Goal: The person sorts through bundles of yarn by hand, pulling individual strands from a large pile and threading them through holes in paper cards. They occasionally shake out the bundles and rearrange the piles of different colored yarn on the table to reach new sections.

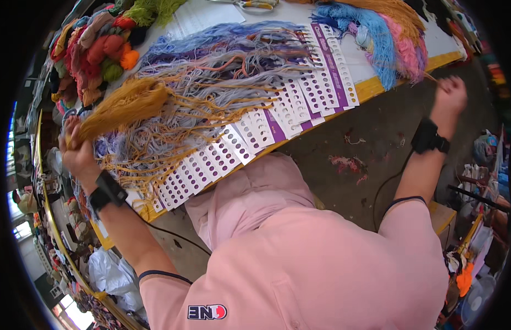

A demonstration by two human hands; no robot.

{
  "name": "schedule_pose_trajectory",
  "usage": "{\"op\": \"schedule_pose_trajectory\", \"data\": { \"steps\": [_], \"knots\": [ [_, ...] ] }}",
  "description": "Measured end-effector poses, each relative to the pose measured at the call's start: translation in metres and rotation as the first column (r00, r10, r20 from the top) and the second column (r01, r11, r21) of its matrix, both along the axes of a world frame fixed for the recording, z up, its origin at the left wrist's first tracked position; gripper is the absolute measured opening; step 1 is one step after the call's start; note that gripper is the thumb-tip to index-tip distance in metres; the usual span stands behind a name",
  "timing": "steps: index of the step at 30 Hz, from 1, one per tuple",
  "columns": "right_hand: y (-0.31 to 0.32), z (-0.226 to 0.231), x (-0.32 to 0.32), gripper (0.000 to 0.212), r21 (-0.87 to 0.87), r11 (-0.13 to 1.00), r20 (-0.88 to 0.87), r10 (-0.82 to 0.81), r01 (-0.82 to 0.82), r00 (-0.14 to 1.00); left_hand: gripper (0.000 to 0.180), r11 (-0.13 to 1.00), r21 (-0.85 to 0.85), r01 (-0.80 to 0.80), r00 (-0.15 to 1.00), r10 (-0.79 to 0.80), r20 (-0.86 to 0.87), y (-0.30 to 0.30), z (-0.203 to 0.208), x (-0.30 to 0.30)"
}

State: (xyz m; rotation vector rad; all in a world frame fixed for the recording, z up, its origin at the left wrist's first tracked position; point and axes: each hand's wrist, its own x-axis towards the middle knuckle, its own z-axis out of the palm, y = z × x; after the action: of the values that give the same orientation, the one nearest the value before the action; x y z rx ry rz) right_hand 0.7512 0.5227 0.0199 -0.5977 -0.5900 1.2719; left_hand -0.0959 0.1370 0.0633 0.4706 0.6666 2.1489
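Left grip (74,148) clamped on a frayed mustard yarn bundle (129,102); right grip (449,96) fisted on one strand.

The right hand (451,98) is motion-blurred, so its grip cannot be told. Scissors (254,4) at the table's (376,85) far edge are cut off by the frame. The yarn heap (96,49) hides the far-left corner.

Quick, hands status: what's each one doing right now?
Left hand: closed on the mustard yarn bundle.
Right hand: closed in a fist, pinching one thin mustard strand off the table edge.
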Motion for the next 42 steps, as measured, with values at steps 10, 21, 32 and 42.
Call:
{"op": "schedule_pose_trajectory", "data": {
  "steps": [10, 21, 32, 42],
  "knots": [
    [-0.113, -0.031, -0.273, 0.01, -0.233, 0.649, 0.934, 0.357, -0.724, 0.019, 0.031, 0.604, -0.547, 0.58, 0.774, -0.618, 0.137, 0.141, -0.054, 0.339],
    [-0.099, -0.057, -0.279, 0.011, -0.265, 0.614, 0.954, 0.279, -0.743, -0.109, 0.018, 0.331, -0.771, 0.544, 0.634, -0.764, 0.119, 0.187, -0.089, 0.382],
    [-0.1, -0.058, -0.281, 0.012, -0.202, 0.619, 0.978, 0.169, -0.759, -0.123, 0.01, 0.501, -0.865, -0.007, 0.568, -0.71, -0.416, 0.195, -0.1, 0.402],
    [-0.1, -0.062, -0.276, 0.017, -0.228, 0.607, 0.973, 0.129, -0.761, -0.189, 0.014, 0.496, -0.735, 0.464, 0.673, -0.736, -0.072, 0.185, -0.099, 0.367]
  ]
}}
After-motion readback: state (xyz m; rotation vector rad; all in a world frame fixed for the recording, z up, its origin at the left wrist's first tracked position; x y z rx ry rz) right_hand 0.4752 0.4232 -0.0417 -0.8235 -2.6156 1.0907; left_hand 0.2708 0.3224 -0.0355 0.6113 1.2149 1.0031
